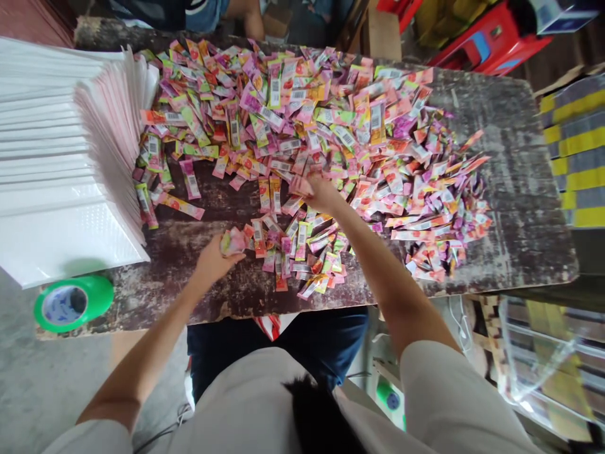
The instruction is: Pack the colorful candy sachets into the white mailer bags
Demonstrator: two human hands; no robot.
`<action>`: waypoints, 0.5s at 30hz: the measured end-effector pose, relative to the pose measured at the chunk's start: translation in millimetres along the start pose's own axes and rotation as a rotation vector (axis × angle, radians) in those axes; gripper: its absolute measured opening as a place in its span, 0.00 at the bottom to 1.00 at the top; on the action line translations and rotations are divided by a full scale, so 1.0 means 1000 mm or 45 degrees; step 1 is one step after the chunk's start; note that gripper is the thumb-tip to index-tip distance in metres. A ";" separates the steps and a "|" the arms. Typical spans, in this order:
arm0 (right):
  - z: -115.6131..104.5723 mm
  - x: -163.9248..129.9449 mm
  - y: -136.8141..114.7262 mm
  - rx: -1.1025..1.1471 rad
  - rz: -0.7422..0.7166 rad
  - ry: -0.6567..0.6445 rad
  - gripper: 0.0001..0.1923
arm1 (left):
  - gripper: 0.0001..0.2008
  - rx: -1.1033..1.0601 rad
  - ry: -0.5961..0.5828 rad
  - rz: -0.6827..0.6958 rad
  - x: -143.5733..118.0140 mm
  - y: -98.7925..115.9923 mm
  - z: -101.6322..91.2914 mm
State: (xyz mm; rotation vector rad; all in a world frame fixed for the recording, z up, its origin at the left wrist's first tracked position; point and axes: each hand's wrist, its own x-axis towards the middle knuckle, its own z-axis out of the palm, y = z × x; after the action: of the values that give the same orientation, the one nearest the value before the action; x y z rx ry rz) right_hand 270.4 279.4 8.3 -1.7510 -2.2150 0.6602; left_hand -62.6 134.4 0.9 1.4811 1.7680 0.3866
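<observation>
- the sachets (302, 126) are glossy printed foil or plastic film, crinkled, catching the light
- the table (510, 189) is dark wood, rough and worn, with pale scuffed patches (paint or bare grain, hard to tell)
- the white mailers (51, 183) look smooth, matt plastic, faintly bubbled
- the tape roll (73, 304) has a shiny green plastic look

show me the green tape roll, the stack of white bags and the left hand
tape roll (73, 304), head view, on its green rim.
white bags (51, 208), head view, top bag's face.
left hand (213, 258), head view, back of hand.
</observation>
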 end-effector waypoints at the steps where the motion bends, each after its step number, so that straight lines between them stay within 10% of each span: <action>1: 0.006 0.000 -0.006 -0.204 -0.011 -0.123 0.19 | 0.21 0.168 -0.017 -0.037 -0.007 0.004 0.010; 7: 0.019 0.002 -0.023 -0.423 -0.042 -0.191 0.18 | 0.08 0.389 -0.004 -0.039 -0.016 0.009 0.028; 15: -0.006 -0.049 0.003 0.988 0.255 0.564 0.16 | 0.17 -0.895 0.268 -0.094 -0.030 -0.010 -0.027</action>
State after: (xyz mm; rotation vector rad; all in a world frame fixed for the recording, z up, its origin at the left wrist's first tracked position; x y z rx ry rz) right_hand 287.7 233.4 16.5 -1.5031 -1.2526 0.9063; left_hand -89.0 110.7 22.5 0.8919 1.5924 1.0327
